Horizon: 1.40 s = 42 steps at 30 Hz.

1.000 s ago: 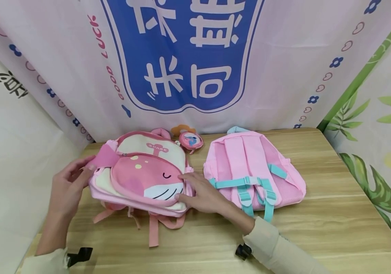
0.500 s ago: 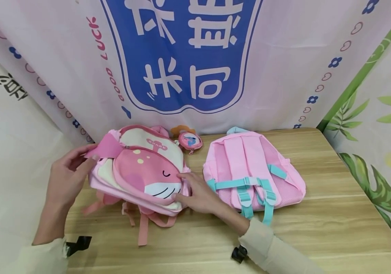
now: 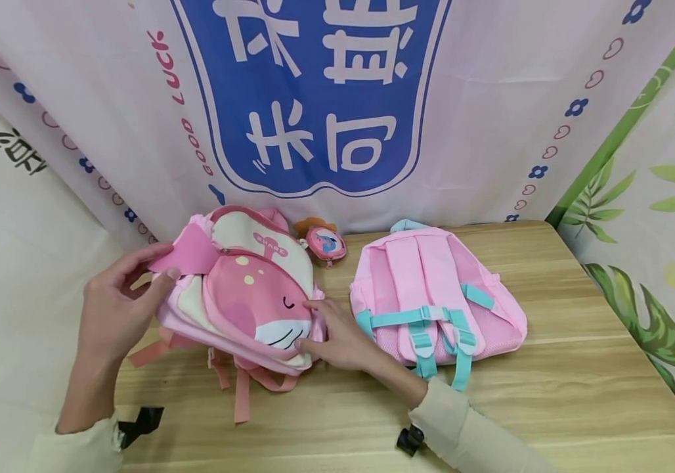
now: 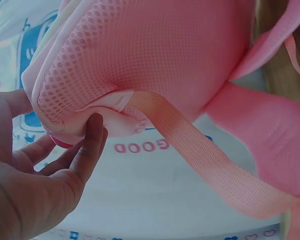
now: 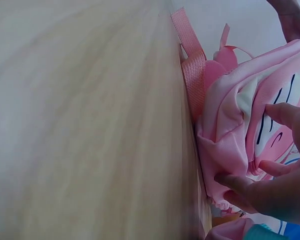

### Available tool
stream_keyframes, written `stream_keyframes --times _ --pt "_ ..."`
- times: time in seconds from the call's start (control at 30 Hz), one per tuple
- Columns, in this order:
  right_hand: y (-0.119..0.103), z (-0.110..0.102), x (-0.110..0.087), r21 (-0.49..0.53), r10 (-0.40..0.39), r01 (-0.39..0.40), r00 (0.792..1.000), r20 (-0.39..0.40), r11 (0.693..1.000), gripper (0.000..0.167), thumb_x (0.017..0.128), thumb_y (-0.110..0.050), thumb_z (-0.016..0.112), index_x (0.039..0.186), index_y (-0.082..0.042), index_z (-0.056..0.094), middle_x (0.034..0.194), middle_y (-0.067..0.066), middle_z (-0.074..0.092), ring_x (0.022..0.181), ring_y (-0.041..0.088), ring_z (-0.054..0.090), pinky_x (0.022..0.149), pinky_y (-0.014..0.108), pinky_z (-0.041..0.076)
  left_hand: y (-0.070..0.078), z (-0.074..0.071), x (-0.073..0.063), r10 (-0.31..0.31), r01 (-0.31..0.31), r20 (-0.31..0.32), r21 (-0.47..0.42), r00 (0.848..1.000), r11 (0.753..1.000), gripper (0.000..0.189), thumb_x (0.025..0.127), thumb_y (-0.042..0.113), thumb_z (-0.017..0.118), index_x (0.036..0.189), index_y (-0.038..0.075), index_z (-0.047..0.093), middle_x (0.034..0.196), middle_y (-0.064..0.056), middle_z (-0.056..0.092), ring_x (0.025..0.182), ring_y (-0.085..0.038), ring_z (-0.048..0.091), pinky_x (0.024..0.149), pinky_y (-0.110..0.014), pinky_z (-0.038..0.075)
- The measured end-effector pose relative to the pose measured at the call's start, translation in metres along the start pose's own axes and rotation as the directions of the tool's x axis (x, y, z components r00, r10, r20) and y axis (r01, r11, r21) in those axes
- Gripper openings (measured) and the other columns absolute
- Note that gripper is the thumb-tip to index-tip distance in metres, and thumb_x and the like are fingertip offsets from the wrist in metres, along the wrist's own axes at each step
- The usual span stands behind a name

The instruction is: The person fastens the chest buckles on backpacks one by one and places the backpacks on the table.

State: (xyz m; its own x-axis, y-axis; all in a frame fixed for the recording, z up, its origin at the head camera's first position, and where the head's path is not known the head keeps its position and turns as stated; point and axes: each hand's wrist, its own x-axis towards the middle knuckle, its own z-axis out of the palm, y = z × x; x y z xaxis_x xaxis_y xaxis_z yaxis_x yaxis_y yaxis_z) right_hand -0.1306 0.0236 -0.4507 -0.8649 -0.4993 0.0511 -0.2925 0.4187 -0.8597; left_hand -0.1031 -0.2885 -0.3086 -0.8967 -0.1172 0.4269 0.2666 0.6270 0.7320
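I see the whale bag on the desk, longways between two hands. The left hand pinches its pink fin; the right hand, fingers apart, touches the other end. Neither hand is nearer.

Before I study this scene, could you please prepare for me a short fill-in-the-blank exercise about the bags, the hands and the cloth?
The word on the cream panel of the whale backpack is "____".
The pink fin is touched by the person's ____ hand.
On the wall cloth, the lettering reads "GOOD ____".
In total, the head view shows ____ backpacks.

Missing words: SHARK; left; LUCK; two.
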Motion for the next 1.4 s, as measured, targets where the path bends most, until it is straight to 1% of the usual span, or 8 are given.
stream_keyframes --times 0.1,0.2,0.57,0.83,0.97,1.03,1.23,1.4 --pt "-0.001 0.001 0.0 -0.001 0.005 -0.005 1.0 0.003 1.0 0.075 0.096 -0.037 0.079 0.16 -0.014 0.049 0.163 0.013 0.048 0.152 0.031 0.046 0.127 0.053 0.039 0.008 0.001 -0.002 0.051 -0.051 -0.012 -0.009 0.999 0.999 0.04 0.096 0.004 0.076 0.136 0.002 0.072 0.126 0.024 0.066 0.109 0.004 0.064 0.087 -0.006 0.052" --pt "-0.003 0.001 0.0 -0.002 0.009 -0.009 1.0 0.007 1.0 0.075 0.096 -0.038 0.078 0.161 -0.015 0.048 0.164 0.011 0.048 0.151 0.03 0.047 0.126 0.053 0.041 0.013 0.002 -0.002 0.097 -0.097 -0.02 -0.012 0.995 0.995 0.041 0.094 0.0 0.077 0.135 0.002 0.073 0.127 0.025 0.066 0.108 0.004 0.065 0.086 -0.006 0.052" --pt "-0.005 0.007 0.0 0.013 0.025 -0.025 1.0 0.019 1.0 0.076 0.095 -0.036 0.079 0.16 -0.015 0.048 0.16 0.01 0.051 0.144 0.026 0.053 0.121 0.049 0.045 0.034 0.004 -0.003 0.164 -0.164 0.002 -0.011 0.986 0.986 0.043 0.089 -0.004 0.08 0.132 0.005 0.076 0.133 0.016 0.069 0.112 0.003 0.067 0.089 -0.008 0.052" --pt "-0.002 0.01 0.003 0.046 0.026 -0.027 0.999 0.031 0.999 0.076 0.094 -0.036 0.079 0.159 -0.014 0.048 0.163 0.011 0.05 0.15 0.025 0.048 0.126 0.048 0.041 0.045 0.007 0.002 0.257 -0.257 0.012 -0.009 0.966 0.966 0.044 0.087 -0.006 0.08 0.129 0.003 0.077 0.131 0.018 0.07 0.109 0.007 0.068 0.089 -0.008 0.052" --pt "0.001 0.011 0.005 0.07 0.018 -0.02 0.999 0.036 0.997 0.075 0.094 -0.036 0.08 0.159 -0.014 0.049 0.161 0.011 0.051 0.146 0.024 0.051 0.122 0.045 0.044 0.048 0.009 0.006 0.288 -0.288 0.021 -0.011 0.957 0.958 0.044 0.086 -0.007 0.08 0.129 0.004 0.077 0.129 0.02 0.07 0.109 0.007 0.068 0.089 -0.007 0.052" --pt "0.001 0.013 0.006 0.083 0.01 -0.013 0.999 0.04 0.996 0.076 0.094 -0.035 0.081 0.158 -0.012 0.049 0.159 0.012 0.053 0.142 0.024 0.053 0.119 0.043 0.047 0.05 0.01 0.007 0.303 -0.303 0.025 -0.007 0.953 0.953 0.045 0.086 -0.007 0.081 0.129 0.004 0.077 0.129 0.016 0.071 0.109 0.007 0.068 0.089 -0.007 0.052" --pt "-0.001 0.017 0.005 0.158 0.01 -0.02 0.998 0.065 0.987 0.076 0.095 -0.029 0.082 0.159 -0.008 0.046 0.151 0.013 0.059 0.135 0.023 0.06 0.114 0.039 0.053 0.058 0.014 0.006 0.32 -0.32 0.04 0.007 0.947 0.947 0.045 0.086 -0.006 0.082 0.13 0.002 0.076 0.133 -0.017 0.072 0.111 0.009 0.066 0.09 -0.006 0.052" --pt "-0.002 0.02 0.006 0.189 0.026 -0.038 0.997 0.066 0.981 0.079 0.094 -0.028 0.084 0.159 -0.007 0.044 0.15 0.012 0.06 0.135 0.024 0.061 0.114 0.041 0.053 0.062 0.018 0.003 0.292 -0.292 0.035 0.001 0.956 0.956 0.044 0.088 -0.004 0.081 0.131 0.004 0.076 0.136 -0.019 0.071 0.113 0.01 0.065 0.091 -0.005 0.051"
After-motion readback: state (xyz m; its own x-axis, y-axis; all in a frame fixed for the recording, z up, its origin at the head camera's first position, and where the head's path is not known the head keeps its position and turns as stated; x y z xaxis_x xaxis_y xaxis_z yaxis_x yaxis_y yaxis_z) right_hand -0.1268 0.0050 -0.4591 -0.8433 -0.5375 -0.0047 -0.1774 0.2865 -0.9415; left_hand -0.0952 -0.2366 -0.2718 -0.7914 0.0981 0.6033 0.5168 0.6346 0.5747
